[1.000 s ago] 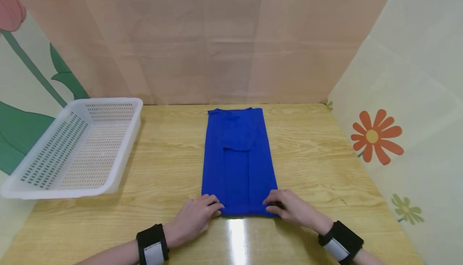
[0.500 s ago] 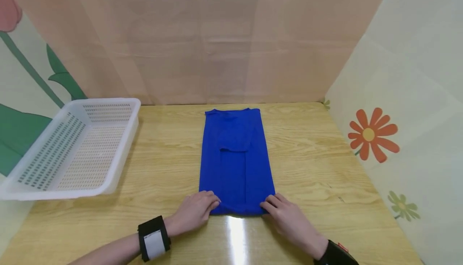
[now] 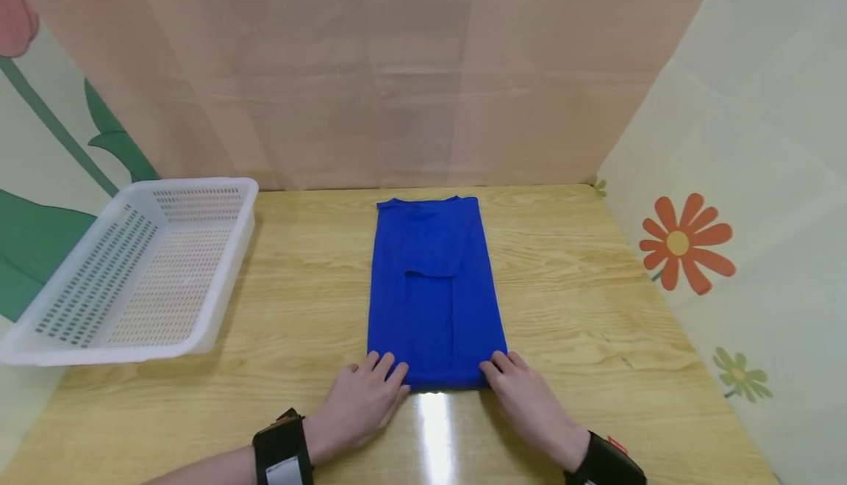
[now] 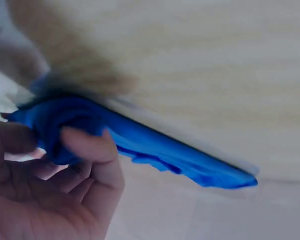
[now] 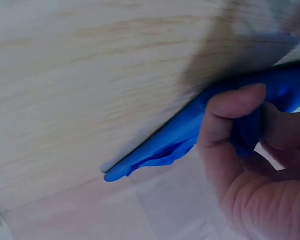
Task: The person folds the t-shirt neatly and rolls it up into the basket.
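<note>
A blue shirt point(image 3: 430, 309) lies on the wooden table as a long narrow strip, its sides folded inward and its near edge rolled over. At its near left corner my left hand point(image 3: 362, 400) pinches the rolled edge. My right hand point(image 3: 529, 406) holds the same edge at the near right corner. In the left wrist view the left thumb and fingers point(image 4: 92, 145) curl round a thick roll of the blue cloth point(image 4: 160, 145). The right wrist view shows the right thumb point(image 5: 237, 100) and fingers pressed round the rolled cloth point(image 5: 175, 132) too.
A white perforated plastic basket point(image 3: 179, 272) stands at the left of the table point(image 3: 569, 279). Behind the table hangs a pinkish backdrop point(image 3: 423, 88), and a flowered panel point(image 3: 781, 176) borders the right side.
The shirt's near edge has shifted slightly away from me as it is rolled. My right hand has turned so its fingers point forward, and both hands have adjusted their hold on the edge.
</note>
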Motion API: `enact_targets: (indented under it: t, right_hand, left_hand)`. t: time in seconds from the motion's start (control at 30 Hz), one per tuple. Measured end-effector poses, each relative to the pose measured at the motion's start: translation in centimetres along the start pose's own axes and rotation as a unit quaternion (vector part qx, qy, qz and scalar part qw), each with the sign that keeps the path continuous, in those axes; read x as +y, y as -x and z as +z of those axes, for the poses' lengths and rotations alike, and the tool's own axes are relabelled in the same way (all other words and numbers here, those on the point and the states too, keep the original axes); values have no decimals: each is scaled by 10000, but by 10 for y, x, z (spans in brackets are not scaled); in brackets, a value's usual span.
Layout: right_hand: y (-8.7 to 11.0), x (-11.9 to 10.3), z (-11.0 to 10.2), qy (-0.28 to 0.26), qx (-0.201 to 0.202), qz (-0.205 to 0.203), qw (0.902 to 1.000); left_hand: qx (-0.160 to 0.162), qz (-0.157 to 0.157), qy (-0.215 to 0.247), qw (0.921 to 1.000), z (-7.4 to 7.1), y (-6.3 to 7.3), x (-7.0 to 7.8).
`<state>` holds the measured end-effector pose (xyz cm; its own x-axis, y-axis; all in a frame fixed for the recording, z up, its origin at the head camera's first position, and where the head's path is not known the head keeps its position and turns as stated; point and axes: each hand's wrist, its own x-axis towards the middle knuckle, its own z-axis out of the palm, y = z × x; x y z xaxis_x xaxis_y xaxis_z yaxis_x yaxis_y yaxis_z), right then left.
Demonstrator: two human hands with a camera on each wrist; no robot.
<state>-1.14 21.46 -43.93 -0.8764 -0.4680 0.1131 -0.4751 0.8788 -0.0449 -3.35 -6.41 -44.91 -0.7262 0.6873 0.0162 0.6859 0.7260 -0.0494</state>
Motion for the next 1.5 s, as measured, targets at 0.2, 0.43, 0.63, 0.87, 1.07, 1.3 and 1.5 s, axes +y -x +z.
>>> enact_targets:
  t: [0.2, 0.43, 0.63, 0.87, 1.07, 1.3, 1.5]
  right_hand:
    - [0, -4, 2, -35, -363, -9, 9993]
    - [-1, -8, 7, -428, -477, 309, 9975]
    - [-2, 1, 9, -524, -287, 267, 9979]
    - [-10, 21, 9, -1017, 150, 247, 9944]
    - [-18, 31, 1, -1758, -387, 728, 9810]
    - [-20, 36, -3, -1878, -360, 722, 9789]
    - [-24, 44, -2, -2017, -411, 448, 9776]
  left_hand:
    - [589, -55, -396, 9975, 8, 1, 9]
    - [272, -66, 179, 9994, 3, -5, 8]
    - [-171, 23, 1214, 9925, 1, -12, -5]
    - [-292, -27, 1917, 9810, -3, -17, -16]
    - [-62, -114, 2649, 9642, -3, -27, -22]
    - [-257, -375, 3418, 9387, -9, -34, -32]
    - [-624, -580, 3816, 9204, -13, -38, -38]
